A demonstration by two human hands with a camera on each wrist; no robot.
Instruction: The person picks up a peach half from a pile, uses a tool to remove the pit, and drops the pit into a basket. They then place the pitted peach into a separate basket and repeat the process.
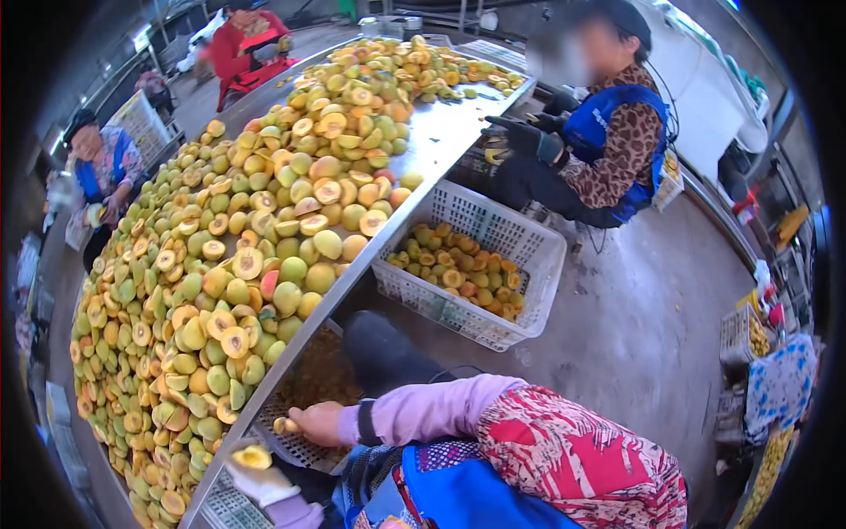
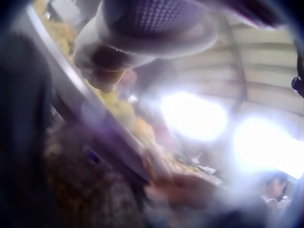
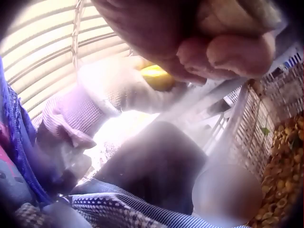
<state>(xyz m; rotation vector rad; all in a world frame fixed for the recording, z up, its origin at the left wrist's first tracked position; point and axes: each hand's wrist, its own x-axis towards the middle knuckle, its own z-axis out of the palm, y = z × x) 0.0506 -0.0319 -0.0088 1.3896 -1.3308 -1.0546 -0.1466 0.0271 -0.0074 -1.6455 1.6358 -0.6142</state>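
My left hand [image 1: 260, 483], in a white glove, holds an apricot [image 1: 252, 457] with yellow flesh showing at the table's near edge. In the right wrist view the same yellow fruit [image 3: 158, 77] sits between the gloved fingers. Just beyond it, my bare right hand [image 1: 322, 423] has its fingers curled round a small tan piece [image 1: 286, 426], whose kind I cannot tell. Beneath that hand stands a crate [image 3: 249, 128] with many small brown-orange pieces [image 3: 285, 175] in it. Apricots [image 1: 238, 291], whole and halved, are heaped on the metal table [image 1: 449, 132] beside both hands.
The table's raised metal rim [image 1: 330, 304] runs between me and the heap. A white crate [image 1: 538, 309] of apricot halves stands on the floor to the right. A person in a blue vest [image 1: 608, 123] sits beyond it; two others work across the table.
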